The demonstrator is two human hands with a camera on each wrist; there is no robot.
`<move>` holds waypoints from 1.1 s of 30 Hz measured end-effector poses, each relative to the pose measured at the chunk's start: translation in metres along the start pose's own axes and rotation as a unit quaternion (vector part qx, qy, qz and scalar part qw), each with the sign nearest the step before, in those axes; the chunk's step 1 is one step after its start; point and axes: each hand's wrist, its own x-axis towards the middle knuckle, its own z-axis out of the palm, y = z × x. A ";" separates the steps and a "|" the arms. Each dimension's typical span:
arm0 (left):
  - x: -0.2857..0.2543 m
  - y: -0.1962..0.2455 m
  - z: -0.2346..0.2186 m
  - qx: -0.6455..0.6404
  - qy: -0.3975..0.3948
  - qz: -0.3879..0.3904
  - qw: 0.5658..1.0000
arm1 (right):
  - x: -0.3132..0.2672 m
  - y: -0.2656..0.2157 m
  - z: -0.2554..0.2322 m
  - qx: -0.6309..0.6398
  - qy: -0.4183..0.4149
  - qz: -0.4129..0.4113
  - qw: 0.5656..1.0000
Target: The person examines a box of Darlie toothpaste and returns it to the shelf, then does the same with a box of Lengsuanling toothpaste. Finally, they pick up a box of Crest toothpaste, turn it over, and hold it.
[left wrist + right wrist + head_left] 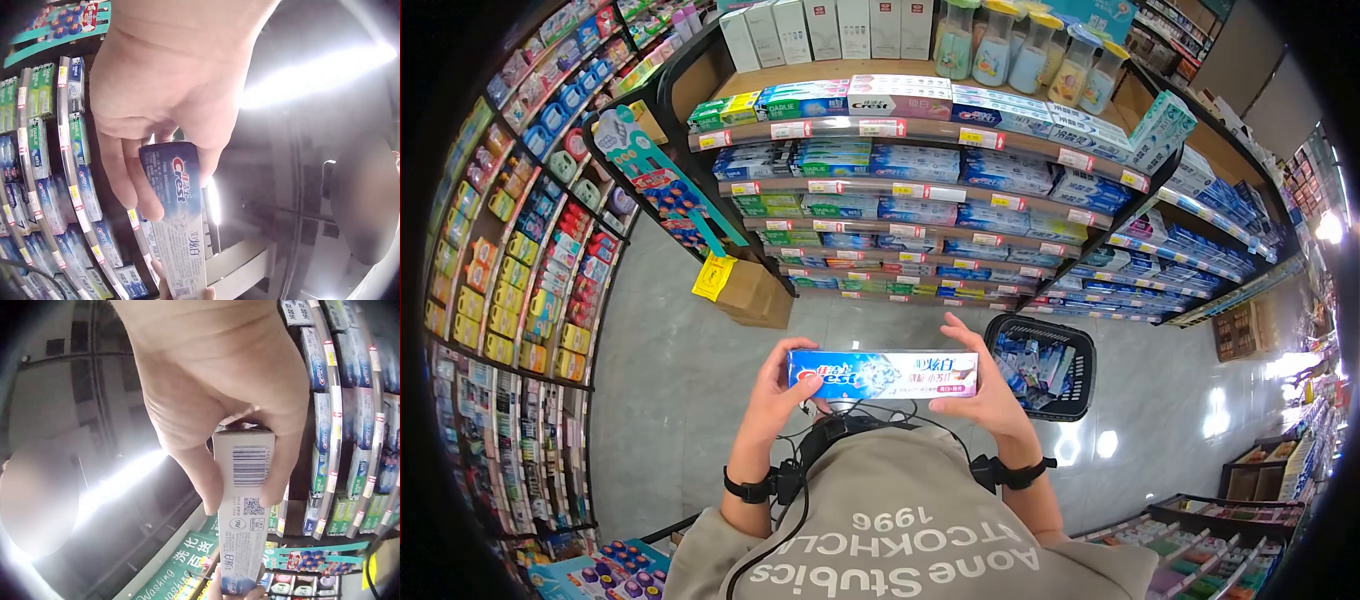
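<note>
A blue-and-white Crest toothpaste box (885,375) lies level across the front of the person's body, its printed face up in the head view. The left hand (772,402) grips its blue end, with the thumb over the printed face. At the white end, the right hand (998,398) holds the box between thumb and fingers. In the left wrist view, the left hand (169,94) has the box (175,212) between thumb and fingers, small print showing along one side. A barcode marks the box (247,487) below the right hand (225,381) in the right wrist view.
A black shopping basket (1085,375) with several toothpaste boxes stands on the floor to the right. Ahead rises a shelf unit (920,135) stocked with toothpaste. A cardboard box (758,295) sits by its left corner, and more stocked shelves (510,250) line the left side.
</note>
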 end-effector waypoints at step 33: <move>-0.011 0.025 -0.023 0.173 0.001 0.143 0.974 | 0.016 -0.008 0.026 0.217 0.028 0.025 0.976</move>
